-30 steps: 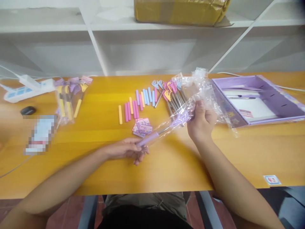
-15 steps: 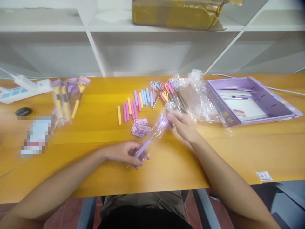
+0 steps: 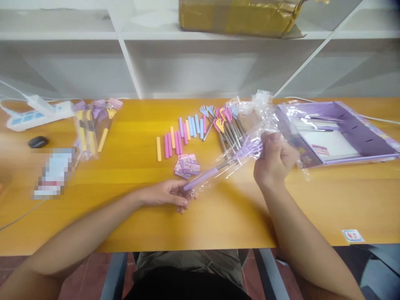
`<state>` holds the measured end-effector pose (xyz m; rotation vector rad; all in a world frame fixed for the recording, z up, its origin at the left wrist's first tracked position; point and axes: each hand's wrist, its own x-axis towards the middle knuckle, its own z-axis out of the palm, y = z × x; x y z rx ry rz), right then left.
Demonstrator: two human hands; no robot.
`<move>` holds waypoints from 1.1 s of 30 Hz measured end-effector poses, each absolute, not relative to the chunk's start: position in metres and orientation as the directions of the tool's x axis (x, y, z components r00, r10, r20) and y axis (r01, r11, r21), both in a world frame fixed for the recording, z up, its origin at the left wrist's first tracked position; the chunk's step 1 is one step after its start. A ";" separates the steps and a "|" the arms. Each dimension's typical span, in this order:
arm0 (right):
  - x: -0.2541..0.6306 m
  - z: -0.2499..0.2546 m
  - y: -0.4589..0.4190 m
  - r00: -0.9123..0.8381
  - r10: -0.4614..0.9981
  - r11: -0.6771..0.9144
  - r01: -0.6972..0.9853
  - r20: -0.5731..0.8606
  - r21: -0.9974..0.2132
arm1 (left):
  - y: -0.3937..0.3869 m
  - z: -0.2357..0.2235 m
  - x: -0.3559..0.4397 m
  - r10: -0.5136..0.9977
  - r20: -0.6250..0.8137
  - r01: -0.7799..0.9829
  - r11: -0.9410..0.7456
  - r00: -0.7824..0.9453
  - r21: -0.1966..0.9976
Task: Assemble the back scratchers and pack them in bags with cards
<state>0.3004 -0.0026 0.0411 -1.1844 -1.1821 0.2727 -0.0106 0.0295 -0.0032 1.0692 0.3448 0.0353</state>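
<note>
Wood worktop [image 3: 225, 227], shelves [image 3: 150, 36] behind. Mid-worktop: 1 purple scratcher [image 3: 223, 165] in clear bag [image 3: 229, 171]; L hand [image 3: 168, 195] holding handle end, R hand [image 3: 275, 160] pinching bag at head end. Prob. done: bagged scratchers [image 3: 91, 141] back L; unbagged heads [image 3: 220, 124] nr back edge, handles [image 3: 171, 145], cards [image 3: 189, 165] loose.

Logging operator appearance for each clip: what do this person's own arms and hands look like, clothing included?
Two bare forearms, with no sleeve in view. The left hand and right hand are ungloved; no watch or bracelet shows. Blur hides finer details such as nails. A black garment shows at the bottom edge.
</note>
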 end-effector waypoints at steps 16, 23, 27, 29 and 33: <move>0.305 0.024 0.015 0.374 0.918 0.220 -0.202 0.132 -0.954 | 0.027 -0.004 -0.011 0.232 -0.220 0.057 0.553 0.948 0.831; 0.303 0.014 0.020 0.370 0.926 0.179 -0.269 0.070 -0.946 | 0.026 0.001 -0.009 0.437 -0.135 -0.193 0.627 0.889 0.754; 0.298 0.014 0.019 0.375 0.921 0.209 -0.239 0.108 -0.948 | 0.027 -0.002 -0.005 0.524 -0.106 -0.198 0.491 0.845 0.848; 0.294 0.015 0.017 0.376 0.916 0.228 -0.206 0.138 -0.952 | 0.026 -0.005 -0.002 0.597 -0.094 -0.193 0.399 0.797 0.896; 0.289 0.017 0.015 0.389 0.904 0.255 -0.161 0.177 -0.953 | 0.023 -0.007 0.002 0.703 -0.098 -0.170 0.301 0.704 0.938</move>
